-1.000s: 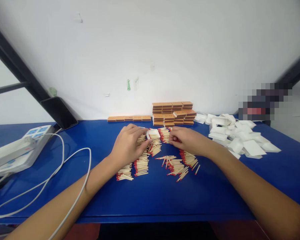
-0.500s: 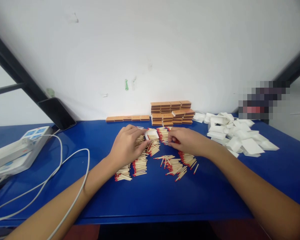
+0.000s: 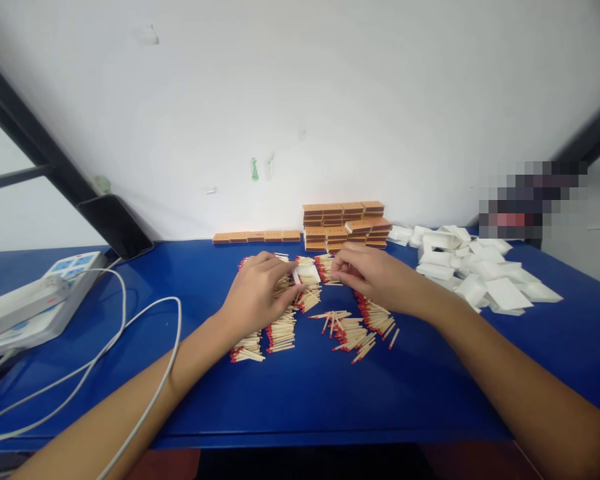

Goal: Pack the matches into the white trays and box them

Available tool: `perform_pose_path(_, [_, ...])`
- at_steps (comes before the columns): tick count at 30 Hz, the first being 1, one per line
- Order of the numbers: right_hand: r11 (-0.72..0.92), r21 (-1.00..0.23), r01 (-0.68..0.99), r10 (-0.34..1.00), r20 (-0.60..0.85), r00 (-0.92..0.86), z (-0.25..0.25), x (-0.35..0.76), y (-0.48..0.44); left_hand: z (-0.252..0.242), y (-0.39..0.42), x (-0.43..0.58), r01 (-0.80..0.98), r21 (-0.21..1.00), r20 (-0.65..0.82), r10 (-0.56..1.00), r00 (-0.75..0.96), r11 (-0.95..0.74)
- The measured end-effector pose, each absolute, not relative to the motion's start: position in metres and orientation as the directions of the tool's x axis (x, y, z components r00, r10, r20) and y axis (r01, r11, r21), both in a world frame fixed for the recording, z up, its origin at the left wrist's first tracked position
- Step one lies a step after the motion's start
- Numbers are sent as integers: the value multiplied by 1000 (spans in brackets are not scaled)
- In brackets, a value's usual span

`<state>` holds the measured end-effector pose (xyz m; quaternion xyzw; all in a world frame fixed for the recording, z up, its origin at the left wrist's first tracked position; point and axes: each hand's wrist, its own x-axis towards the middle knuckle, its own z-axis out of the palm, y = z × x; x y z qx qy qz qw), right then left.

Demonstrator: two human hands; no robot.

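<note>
My left hand point(image 3: 260, 290) grips a small white matchbox tray point(image 3: 309, 274) by its left end, thumb and fingers on either side. Close to the tray's right is my right hand point(image 3: 370, 277), with thumb and fingertips pinched together; whatever is between them is too small to make out. Red-tipped matches point(image 3: 281, 332) lie in rows under and in front of my left hand. A looser heap of matches point(image 3: 350, 331) is spread between my forearms, and another row point(image 3: 377, 315) runs below my right hand.
Orange matchboxes point(image 3: 347, 217) are stacked against the wall, with a low row of more matchboxes point(image 3: 256, 236) to their left. White empty trays point(image 3: 480, 267) are piled at right. At left lie a power strip point(image 3: 30, 303), a looping white cable point(image 3: 177, 320) and a dark phone-like slab point(image 3: 115, 225).
My right hand has shifted slightly left and up, its fingertips nearer the tray. My left hand keeps its grip, and the tray's tilt has changed a little.
</note>
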<state>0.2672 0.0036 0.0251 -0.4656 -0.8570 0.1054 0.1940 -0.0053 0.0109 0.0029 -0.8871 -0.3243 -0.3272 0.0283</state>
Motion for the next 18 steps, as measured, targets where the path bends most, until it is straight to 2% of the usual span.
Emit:
perform_pose_path(3, [584,-379,718,811,298,-503,27,256,-4,4,7,-1,555,149,596,522,610,-818])
perform_pose_path(7, [606,-337,720,793,326,-515,20,244,-8,6,2,5,506,182,581,507,637,-843])
perform_pose_path(10, [619,-356,700,784,331,-525,20,244,-8,6,1,6,492,199,592,504,629,-848])
perform_pose_path(14, [610,-373,699,785,406,-468,28,255,-4,6,3,2,520,211,612,527,590,-828])
perform_pose_path(16, [573,-327,751,806,389,-446,29,264,2,7,6,-1,564,221,617,562,550,-795])
perform_pose_path(18, [521,-274,809,847,289,-447,25,272,9,8,7,-3,609,231,624,596,505,-759])
